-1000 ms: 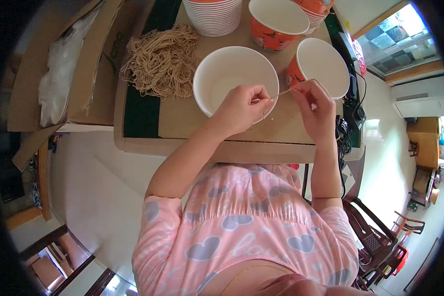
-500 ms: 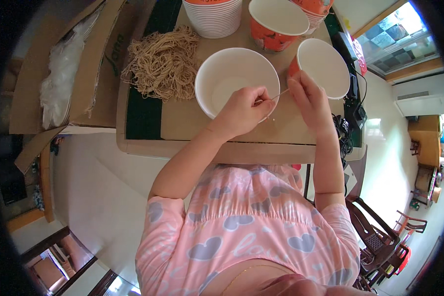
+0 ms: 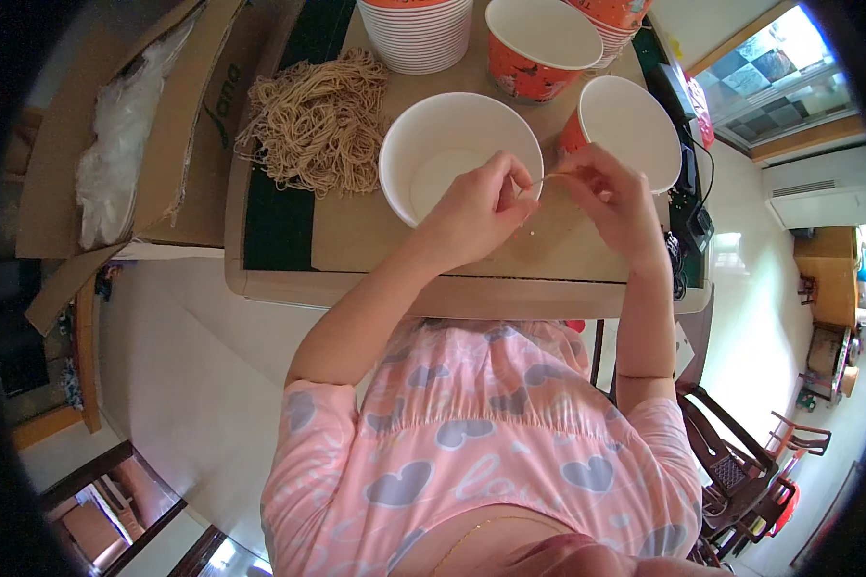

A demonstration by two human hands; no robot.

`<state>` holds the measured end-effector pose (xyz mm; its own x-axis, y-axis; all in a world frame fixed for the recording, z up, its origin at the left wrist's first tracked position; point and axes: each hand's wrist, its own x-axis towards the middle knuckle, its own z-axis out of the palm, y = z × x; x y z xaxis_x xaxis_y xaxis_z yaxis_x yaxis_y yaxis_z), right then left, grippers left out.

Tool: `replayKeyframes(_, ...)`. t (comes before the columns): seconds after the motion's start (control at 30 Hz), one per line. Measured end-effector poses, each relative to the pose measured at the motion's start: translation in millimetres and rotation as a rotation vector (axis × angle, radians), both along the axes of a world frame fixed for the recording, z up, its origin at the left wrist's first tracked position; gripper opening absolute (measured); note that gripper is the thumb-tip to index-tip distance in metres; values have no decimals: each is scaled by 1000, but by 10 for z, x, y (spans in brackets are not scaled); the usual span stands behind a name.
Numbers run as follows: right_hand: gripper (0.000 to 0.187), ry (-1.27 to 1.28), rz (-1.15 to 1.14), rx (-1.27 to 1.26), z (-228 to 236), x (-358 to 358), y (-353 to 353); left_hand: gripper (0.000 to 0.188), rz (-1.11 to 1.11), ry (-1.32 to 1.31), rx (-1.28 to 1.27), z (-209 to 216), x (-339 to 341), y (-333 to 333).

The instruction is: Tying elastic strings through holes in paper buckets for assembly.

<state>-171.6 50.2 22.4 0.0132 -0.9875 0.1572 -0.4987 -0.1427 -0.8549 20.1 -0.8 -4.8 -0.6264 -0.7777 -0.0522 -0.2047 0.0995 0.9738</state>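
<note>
A short length of thin tan twine (image 3: 548,177) stretches between my two hands over the front of the table. My left hand (image 3: 481,207) is closed in a pinch on one end, above the near right rim of a white paper bucket (image 3: 443,173). My right hand (image 3: 614,197) pinches the other end with bent fingers, in front of an orange-and-white paper bucket (image 3: 635,135). A loose, tangled heap of tan twine (image 3: 318,125) lies on the table left of the middle bucket. The bucket's visible inside is plain white.
Behind stand a stack of paper buckets (image 3: 416,38), another orange bucket (image 3: 539,82) and a further stack (image 3: 618,19). An open cardboard box (image 3: 197,144) with clear plastic is at the left. Black cables (image 3: 678,260) lie along the table's right edge.
My right hand has turned and its fingers have curled over the twine, which now bows slightly upward. My left hand has shifted a little, still holding its end.
</note>
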Motion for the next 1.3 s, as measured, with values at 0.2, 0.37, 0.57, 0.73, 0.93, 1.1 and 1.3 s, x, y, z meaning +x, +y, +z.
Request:
replayKeyframes(0.2,11,81,75,-14,-183,192,-117,14,-83,-55,-604,58,268,-98)
replayKeyframes(0.37,11,211,77,-88,-237,224,-142,19,-118,-313,-799,83,351,-96)
replayKeyframes(0.57,10,238,171,-113,-231,198,-120,15,-173,-434,-827,-8,257,-76)
replayKeyframes(0.73,11,126,87,51,-183,235,-50,11,-107,-321,-847,-58,187,-76)
replayKeyframes(0.93,9,-32,-36,-43,-370,331,62,12,-72,54,48,-39,212,-161)
replayKeyframes(1.1,8,-389,-252,-159,-636,577,139,18,-91,351,807,-69,231,-270)
replayKeyframes(1.3,10,-291,-348,-462,-678,715,103,17,-19,324,795,-76,214,-213)
